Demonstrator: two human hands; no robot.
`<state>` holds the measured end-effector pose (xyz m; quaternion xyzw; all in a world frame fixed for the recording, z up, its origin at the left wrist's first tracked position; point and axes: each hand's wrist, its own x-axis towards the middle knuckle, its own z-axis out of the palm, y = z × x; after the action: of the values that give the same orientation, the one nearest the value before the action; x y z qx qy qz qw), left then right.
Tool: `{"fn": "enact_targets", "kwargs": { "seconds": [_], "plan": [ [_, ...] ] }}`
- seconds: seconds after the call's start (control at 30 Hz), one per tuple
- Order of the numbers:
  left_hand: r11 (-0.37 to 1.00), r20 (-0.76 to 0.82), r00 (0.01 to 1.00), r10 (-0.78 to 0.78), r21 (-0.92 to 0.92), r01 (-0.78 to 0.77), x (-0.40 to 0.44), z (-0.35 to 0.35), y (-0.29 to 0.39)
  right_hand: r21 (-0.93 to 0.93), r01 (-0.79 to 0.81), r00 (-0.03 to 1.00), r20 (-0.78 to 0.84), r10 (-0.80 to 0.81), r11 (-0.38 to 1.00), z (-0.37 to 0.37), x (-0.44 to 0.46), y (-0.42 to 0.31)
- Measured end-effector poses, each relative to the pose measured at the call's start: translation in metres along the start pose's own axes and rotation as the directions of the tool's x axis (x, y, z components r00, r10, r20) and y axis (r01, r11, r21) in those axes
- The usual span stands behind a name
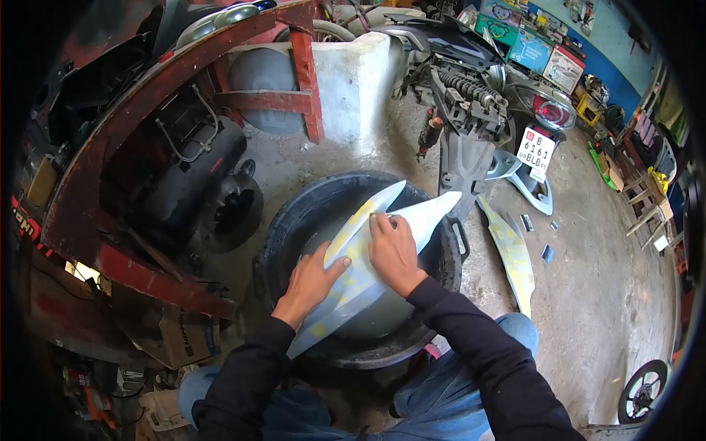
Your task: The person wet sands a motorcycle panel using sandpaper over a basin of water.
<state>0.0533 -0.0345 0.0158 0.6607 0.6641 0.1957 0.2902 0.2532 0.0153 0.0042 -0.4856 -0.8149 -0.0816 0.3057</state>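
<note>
A long, pointed motorcycle body panel point(354, 285), pale grey-white with yellow patches, lies slanted across a large black tub point(457, 273). My left hand point(310, 283) grips the panel's left side, its thumb on the upper face. On the upper part of the panel, my right hand point(396, 253) presses down with curled fingers. Something small and dark shows at those fingertips, but its kind is hidden. Cloudy water point(384, 316) stands in the tub beneath the panel.
Another yellow-patched panel point(510, 253) lies on the floor right of the tub, near small blue pieces point(547, 253). A partly stripped motorcycle point(471, 103) stands beyond. To the left are a red wooden frame point(303, 81) and a dark tank point(195, 158). A wheel point(642, 392) lies at lower right.
</note>
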Motion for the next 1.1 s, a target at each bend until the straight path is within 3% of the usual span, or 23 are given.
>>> {"fn": "enact_targets", "kwargs": {
  "seconds": [0.13, 0.27, 0.47, 0.53, 0.6, 0.67, 0.8, 0.93, 1.0, 1.07, 1.1],
  "plan": [
    [0.999, 0.01, 1.0, 0.009, -0.036, -0.009, 0.003, 0.003, -0.006, 0.06, 0.113, 0.994, -0.017, -0.112, 0.992, -0.002, -0.023, -0.028],
    [0.998, 0.02, 1.0, -0.004, -0.055, 0.005, -0.001, 0.002, -0.005, 0.009, 0.032, 0.999, -0.043, -0.032, 0.999, 0.008, -0.004, 0.002],
    [0.997, 0.01, 1.0, 0.003, -0.072, -0.002, 0.001, 0.0, -0.003, 0.062, 0.12, 0.993, -0.005, -0.12, 0.991, 0.001, -0.009, -0.005],
    [0.998, 0.013, 1.0, -0.007, -0.061, 0.008, -0.003, 0.001, -0.004, -0.071, 0.081, 0.997, -0.006, -0.082, 0.994, 0.0, -0.006, -0.007],
    [0.997, 0.024, 1.0, 0.003, -0.077, -0.001, 0.0, 0.001, -0.005, -0.111, 0.14, 0.99, 0.026, -0.138, 0.984, -0.004, -0.017, -0.016],
    [0.998, 0.007, 1.0, 0.005, -0.063, -0.004, 0.0, 0.001, -0.003, 0.018, 0.17, 0.985, -0.02, -0.17, 0.985, 0.003, -0.016, -0.009],
    [0.999, 0.015, 1.0, -0.004, -0.05, 0.004, -0.001, 0.0, -0.002, -0.077, 0.1, 0.995, -0.016, -0.102, 0.992, 0.003, -0.015, -0.011],
    [0.999, 0.015, 1.0, 0.007, -0.054, -0.007, -0.001, 0.003, -0.006, -0.002, 0.148, 0.989, -0.02, -0.148, 0.989, 0.008, -0.01, 0.002],
    [0.999, -0.006, 1.0, 0.007, -0.035, -0.007, 0.0, 0.003, -0.006, 0.035, 0.048, 0.998, -0.047, -0.047, 0.998, 0.008, -0.011, 0.001],
    [0.999, 0.009, 1.0, 0.003, -0.042, -0.003, -0.001, 0.0, -0.005, -0.025, 0.142, 0.989, 0.056, -0.14, 0.99, 0.004, -0.024, -0.02],
    [0.999, 0.02, 1.0, -0.001, -0.049, 0.002, -0.001, 0.0, -0.004, 0.031, 0.124, 0.992, 0.023, -0.124, 0.992, -0.001, -0.026, -0.028]
  ]
}}
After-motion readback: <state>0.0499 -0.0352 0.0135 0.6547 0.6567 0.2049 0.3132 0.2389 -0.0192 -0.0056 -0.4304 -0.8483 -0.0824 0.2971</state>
